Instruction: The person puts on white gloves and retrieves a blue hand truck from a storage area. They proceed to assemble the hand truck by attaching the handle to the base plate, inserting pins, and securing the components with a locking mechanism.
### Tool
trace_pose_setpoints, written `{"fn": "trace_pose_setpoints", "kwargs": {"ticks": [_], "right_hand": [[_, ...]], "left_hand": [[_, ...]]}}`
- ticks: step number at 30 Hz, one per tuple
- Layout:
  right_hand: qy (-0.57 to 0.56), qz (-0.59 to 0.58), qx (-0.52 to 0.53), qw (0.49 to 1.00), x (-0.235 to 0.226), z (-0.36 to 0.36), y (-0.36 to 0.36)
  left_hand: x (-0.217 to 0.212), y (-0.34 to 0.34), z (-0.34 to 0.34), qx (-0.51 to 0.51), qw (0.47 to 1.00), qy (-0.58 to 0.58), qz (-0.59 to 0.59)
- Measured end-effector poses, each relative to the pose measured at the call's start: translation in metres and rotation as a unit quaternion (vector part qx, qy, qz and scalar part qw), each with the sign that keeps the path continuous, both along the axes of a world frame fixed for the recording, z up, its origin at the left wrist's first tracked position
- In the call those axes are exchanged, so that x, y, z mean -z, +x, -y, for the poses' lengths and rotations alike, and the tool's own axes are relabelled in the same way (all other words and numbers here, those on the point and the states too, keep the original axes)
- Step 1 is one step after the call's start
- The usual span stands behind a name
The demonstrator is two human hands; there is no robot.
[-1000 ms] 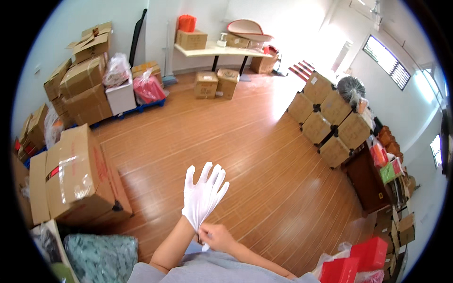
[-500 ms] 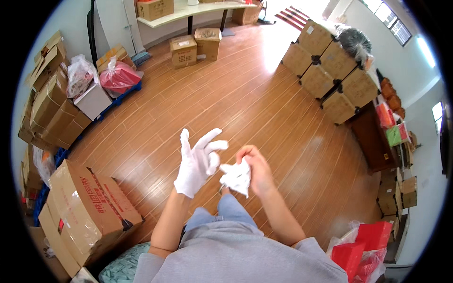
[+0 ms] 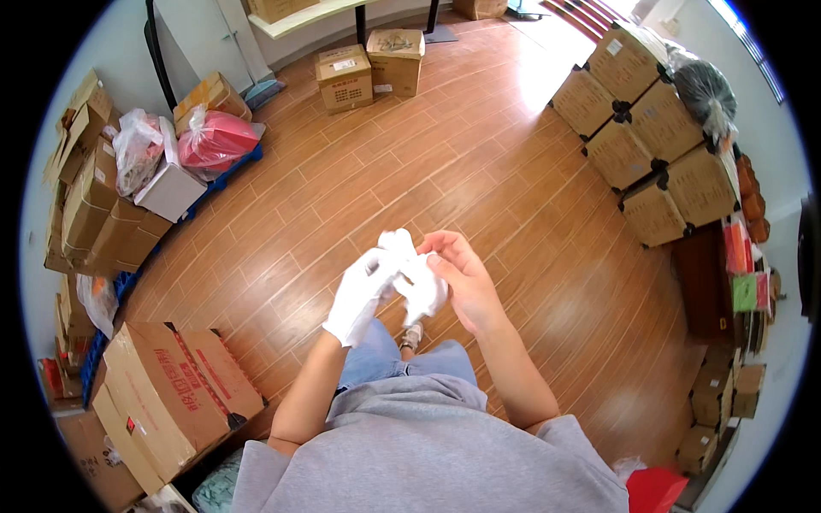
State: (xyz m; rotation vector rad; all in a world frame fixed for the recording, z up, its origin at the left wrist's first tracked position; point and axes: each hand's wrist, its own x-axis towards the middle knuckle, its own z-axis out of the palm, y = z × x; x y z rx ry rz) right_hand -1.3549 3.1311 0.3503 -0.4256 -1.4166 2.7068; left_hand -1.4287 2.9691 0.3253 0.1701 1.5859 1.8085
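a wood-plank floor (image 3: pixel 342 179) is bordered by stacked cartons and pale walls. above it, in front of the body, a loose white glove (image 3: pixel 423 295) is held between the two hands. it is pinched by the bare right hand (image 3: pixel 470 282), with the thumb laid over the cloth and the fingers bent. the left hand (image 3: pixel 363 286) is covered by a worn glove (image 3: pixel 344 318), and its fingers are curled in against the bunched fabric; where white meets white, the exact grip cannot be told.

at the lower left, a large carton (image 3: pixel 192 389) is marked with red print; its contents are hidden. farther up, something red is enclosed in a knotted clear bag (image 3: pixel 212 144), set beside a white box (image 3: pixel 174 190) at a blue pallet (image 3: pixel 231 173). two small cartons (image 3: pixel 345 81) are placed side by side near the table (image 3: pixel 308 17). at the right, black-cornered cartons (image 3: pixel 657 128) are stacked, and a dark bundle (image 3: pixel 705 90) is wrapped in plastic beside them.
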Motion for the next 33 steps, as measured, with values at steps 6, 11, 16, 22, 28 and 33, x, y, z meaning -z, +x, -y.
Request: {"fn": "trace_pose_setpoints", "kwargs": {"ticks": [6, 11, 16, 22, 28, 33], "right_hand": [[0.080, 0.096, -0.115, 0.985, 0.009, -0.057, -0.085], [0.298, 0.029, -0.110, 0.948, 0.038, -0.075, -0.182], [0.202, 0.123, -0.033, 0.971, 0.063, -0.122, -0.294], [-0.064, 0.100, 0.031, 0.992, 0.022, -0.204, -0.392], [-0.009, 0.084, 0.015, 0.996, 0.051, -0.285, -0.446], [0.086, -0.005, 0.059, 0.995, 0.075, -0.369, -0.491]], "left_hand": [[-0.011, -0.105, -0.070, -0.137, 0.988, 0.054, 0.053], [0.012, -0.207, -0.109, -0.132, 0.976, 0.137, 0.104], [0.004, -0.316, -0.165, -0.003, 0.985, 0.140, 0.104], [-0.013, -0.447, -0.210, -0.089, 0.994, 0.050, -0.044], [0.004, -0.504, -0.302, 0.160, 0.980, -0.027, -0.116], [0.003, -0.543, -0.410, 0.094, 0.985, -0.084, -0.119]]}}
